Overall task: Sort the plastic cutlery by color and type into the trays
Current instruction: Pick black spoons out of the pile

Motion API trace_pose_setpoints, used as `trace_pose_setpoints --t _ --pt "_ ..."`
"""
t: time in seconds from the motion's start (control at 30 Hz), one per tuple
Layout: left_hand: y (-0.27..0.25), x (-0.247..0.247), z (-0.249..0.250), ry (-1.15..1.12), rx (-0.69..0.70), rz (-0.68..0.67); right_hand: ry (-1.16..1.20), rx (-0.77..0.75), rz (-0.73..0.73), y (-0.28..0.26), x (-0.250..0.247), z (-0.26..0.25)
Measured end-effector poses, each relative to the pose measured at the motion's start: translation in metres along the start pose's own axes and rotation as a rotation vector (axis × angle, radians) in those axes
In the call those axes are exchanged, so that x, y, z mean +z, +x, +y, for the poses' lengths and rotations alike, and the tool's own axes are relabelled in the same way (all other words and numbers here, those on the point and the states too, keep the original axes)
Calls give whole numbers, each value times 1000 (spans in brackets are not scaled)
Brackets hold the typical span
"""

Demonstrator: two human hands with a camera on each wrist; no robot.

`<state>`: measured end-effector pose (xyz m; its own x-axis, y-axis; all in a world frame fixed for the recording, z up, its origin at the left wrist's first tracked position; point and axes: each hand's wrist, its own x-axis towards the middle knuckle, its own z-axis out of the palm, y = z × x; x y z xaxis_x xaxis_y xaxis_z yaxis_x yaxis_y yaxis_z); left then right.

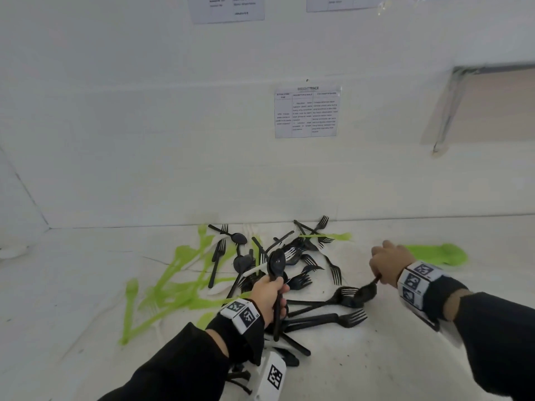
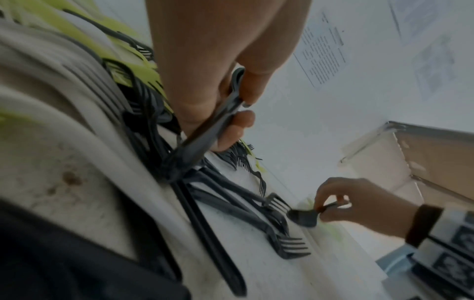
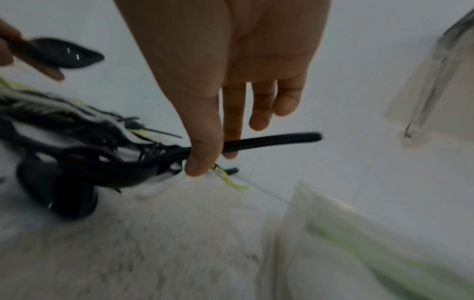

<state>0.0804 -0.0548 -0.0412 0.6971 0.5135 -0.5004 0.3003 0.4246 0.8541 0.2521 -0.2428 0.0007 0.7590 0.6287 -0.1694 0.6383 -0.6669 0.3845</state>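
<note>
My left hand [image 1: 272, 290] grips a bunch of black spoons [image 1: 276, 263] by their handles, bowls pointing up; the left wrist view shows the fingers [image 2: 238, 119] curled round the black handles [image 2: 212, 130]. To the right, my right hand [image 1: 379, 277] pinches the handle of one black spoon [image 1: 366, 293], whose bowl hangs low by the black forks [image 1: 327, 316]. In the right wrist view, thumb and forefinger [image 3: 205, 158] pinch that black handle [image 3: 271, 140]. Between the hands lies a mixed pile of black, green and white cutlery [image 1: 260, 256].
Green forks and spoons [image 1: 173, 285] spread over the white surface at left. More green cutlery [image 1: 434, 253] lies at the far right, in what looks like a pale tray [image 3: 320, 233]. The white wall stands just behind the pile. A blurred white tray rim [image 2: 64, 105] shows near my left wrist.
</note>
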Motion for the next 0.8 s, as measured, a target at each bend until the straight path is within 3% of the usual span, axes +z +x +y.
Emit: trace_pose_setpoints --t 0.17,0.27,0.4,0.53,0.67,0.8 --pt "4 14 -7 73 47 16 232 194 53 -10 -15 5" --pt "5 23 -10 68 34 5 470 139 11 -13 -2 -13" --pt "7 31 -13 68 19 -21 547 59 -153 -17 15 -52" --pt "5 30 -12 88 40 -22 553 46 -127 -7 18 -58" --pt "5 26 -11 80 78 14 607 22 -210 -4 15 -51" --pt "6 17 -6 104 189 47 695 12 -93 -4 2 -34"
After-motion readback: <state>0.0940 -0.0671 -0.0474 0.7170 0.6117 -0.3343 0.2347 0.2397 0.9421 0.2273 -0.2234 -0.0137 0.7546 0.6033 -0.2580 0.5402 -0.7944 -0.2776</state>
